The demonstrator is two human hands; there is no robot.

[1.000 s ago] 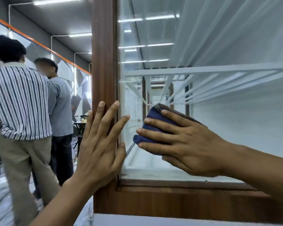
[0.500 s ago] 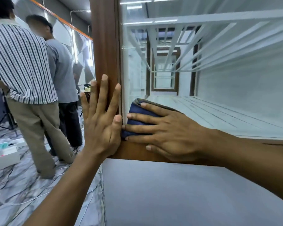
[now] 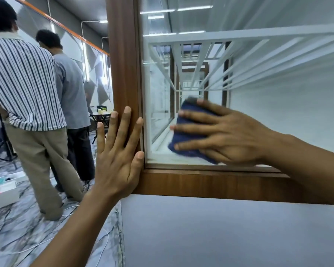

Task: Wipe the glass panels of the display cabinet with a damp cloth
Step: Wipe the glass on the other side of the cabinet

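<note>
- Head view: the blue cloth (image 3: 189,132) was pressed flat against the glass panel (image 3: 278,112) at centre right by the right hand (image 3: 226,135), fingers spread.
- The wooden frame (image 3: 123,64) was braced by the flat, straight-fingered left hand (image 3: 118,157).
- Wiping was judged underway; untouched upper glass would be covered next.

A dark blue cloth (image 3: 189,137), bunched and slightly blurred, lies pressed against the glass panel (image 3: 278,78) of the display cabinet (image 3: 121,64), low on the pane and near its left edge, under the spread fingers of my right hand (image 3: 226,135). The pane is clear, set in a brown wood-grain frame, with white rails visible through it and ceiling lights reflected near its top.
</note>
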